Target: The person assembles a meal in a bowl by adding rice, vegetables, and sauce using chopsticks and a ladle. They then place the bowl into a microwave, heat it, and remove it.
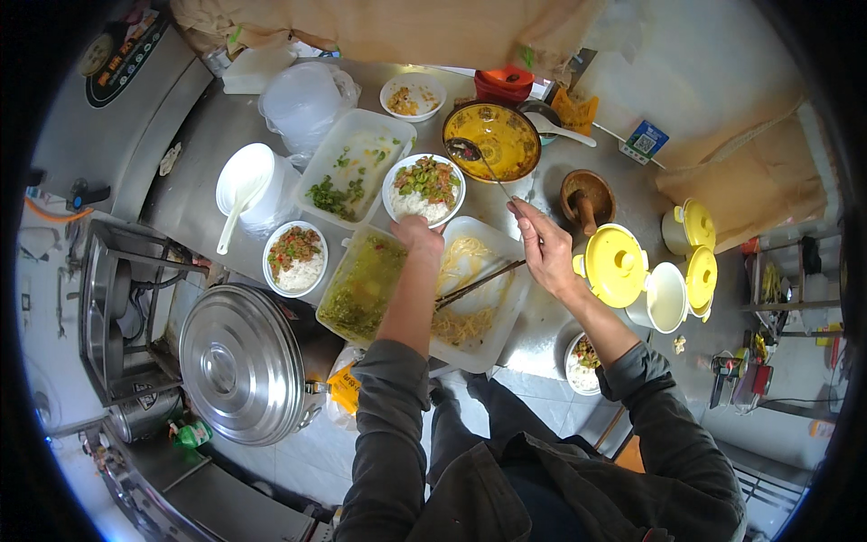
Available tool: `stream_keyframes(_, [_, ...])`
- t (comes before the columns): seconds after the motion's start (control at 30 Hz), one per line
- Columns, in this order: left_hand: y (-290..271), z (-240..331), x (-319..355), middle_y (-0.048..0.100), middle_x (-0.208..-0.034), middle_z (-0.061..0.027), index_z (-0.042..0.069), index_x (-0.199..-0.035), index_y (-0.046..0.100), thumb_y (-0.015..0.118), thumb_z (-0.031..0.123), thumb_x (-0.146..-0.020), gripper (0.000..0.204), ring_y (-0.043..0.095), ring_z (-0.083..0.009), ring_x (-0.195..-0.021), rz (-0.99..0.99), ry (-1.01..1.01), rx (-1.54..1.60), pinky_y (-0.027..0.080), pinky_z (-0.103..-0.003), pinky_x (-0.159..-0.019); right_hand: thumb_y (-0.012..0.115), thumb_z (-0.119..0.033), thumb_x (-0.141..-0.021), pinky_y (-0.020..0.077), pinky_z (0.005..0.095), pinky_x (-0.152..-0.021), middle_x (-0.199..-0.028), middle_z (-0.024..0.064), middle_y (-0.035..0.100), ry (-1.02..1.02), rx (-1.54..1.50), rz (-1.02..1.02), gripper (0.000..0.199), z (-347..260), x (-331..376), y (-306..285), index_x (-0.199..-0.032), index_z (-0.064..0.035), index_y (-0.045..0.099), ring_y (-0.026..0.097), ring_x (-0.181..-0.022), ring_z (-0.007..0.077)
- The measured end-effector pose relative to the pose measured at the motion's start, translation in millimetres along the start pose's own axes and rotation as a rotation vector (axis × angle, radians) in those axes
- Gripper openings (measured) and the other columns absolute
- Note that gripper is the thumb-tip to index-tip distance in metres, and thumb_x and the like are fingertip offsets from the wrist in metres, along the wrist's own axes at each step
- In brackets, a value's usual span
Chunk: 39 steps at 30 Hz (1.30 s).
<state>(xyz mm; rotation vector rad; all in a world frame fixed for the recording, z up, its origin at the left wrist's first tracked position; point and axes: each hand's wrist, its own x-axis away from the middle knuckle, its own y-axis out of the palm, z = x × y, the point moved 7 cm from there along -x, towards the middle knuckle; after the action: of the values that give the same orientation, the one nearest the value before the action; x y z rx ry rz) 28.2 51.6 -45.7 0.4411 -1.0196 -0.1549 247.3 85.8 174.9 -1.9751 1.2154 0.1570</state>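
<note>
My left hand (417,233) grips the near rim of a white bowl (423,188) of rice topped with chopped greens and meat. My right hand (540,244) holds a long metal ladle (480,163) whose scoop sits over a yellow bowl (493,140) of sauce, and the same hand also pinches a pair of dark chopsticks (474,285) that lie across a white tray of noodles (474,289). Just left of that tray stands a clear container of green pickled vegetables (361,285).
On the steel counter (203,149) are a second topped rice bowl (294,258), a tray with chopped greens (354,167), a white tub with a spoon (247,185), a wooden mortar (587,196), yellow-lidded pots (632,271) and a large pot lid (242,363).
</note>
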Motion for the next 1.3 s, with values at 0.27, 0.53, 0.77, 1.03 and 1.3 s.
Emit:
stream_keyframes(0.27, [-10.0, 20.2, 19.3, 0.043, -0.133, -0.0185, 0.012, -0.143, 0.031, 0.033, -0.012, -0.073, 0.073, 0.053, -0.0417, -0.116, -0.248, -0.043, 0.123, 0.054, -0.068, -0.089, 0.055, -0.010, -0.102, 0.0556, 0.0368, -0.091, -0.120, 0.0192, 0.069, 0.033, -0.106, -0.086, 0.026, -29.4, 6.2, -1.0, -0.123, 0.0020, 0.063, 0.070, -0.106, 0.0317])
stream_keyframes(0.53, [-48.9, 49.5, 107.2, 0.056, -0.126, -0.0222, -0.007, -0.120, 0.050, 0.044, -0.001, -0.071, 0.049, 0.058, -0.0425, -0.117, -0.555, 0.027, -0.011, 0.050, -0.061, -0.101, 0.056, -0.006, -0.099, 0.0526, 0.0398, -0.098, -0.125, 0.0209, 0.067, -0.264, -0.017, -0.182, 0.027, -107.9, 26.9, -64.1, -0.122, 0.0064, 0.063, 0.065, -0.117, 0.0347])
stream_keyframes(0.77, [-112.5, 72.5, 142.5, 0.061, -0.130, -0.0192, -0.007, -0.130, 0.051, 0.047, 0.005, -0.070, 0.061, 0.060, -0.0356, -0.120, -0.682, -0.126, 0.042, 0.047, -0.051, -0.105, 0.056, -0.007, -0.099, 0.0548, 0.0397, -0.094, -0.118, 0.0232, 0.069, -0.288, -0.030, -0.352, 0.024, -175.1, 74.8, -134.0, -0.115, 0.0083, 0.066, 0.069, -0.110, 0.0343])
stream_keyframes(1.03, [-162.6, 90.1, 175.7, 0.059, -0.134, -0.0183, -0.008, -0.130, 0.052, 0.047, 0.004, -0.070, 0.061, 0.057, -0.0335, -0.125, -0.709, -0.070, -0.070, 0.045, -0.048, -0.107, 0.058, -0.004, -0.097, 0.0549, 0.0378, -0.093, -0.118, 0.0214, 0.069, -0.282, -0.037, -0.322, 0.024, -196.0, 102.5, -101.5, -0.117, 0.0061, 0.066, 0.068, -0.110, 0.0348])
stream_keyframes(1.3, [-182.8, 107.2, 202.6, 0.057, -0.136, -0.0189, -0.009, -0.131, 0.050, 0.046, 0.004, -0.069, 0.063, 0.055, -0.0336, -0.128, -0.735, 0.048, -0.090, 0.043, -0.048, -0.109, 0.059, -0.001, -0.095, 0.0547, 0.0386, -0.095, -0.120, 0.0214, 0.069, -0.317, -0.038, -0.295, 0.024, -224.1, 113.0, -99.3, -0.115, 0.0077, 0.066, 0.068, -0.111, 0.0344])
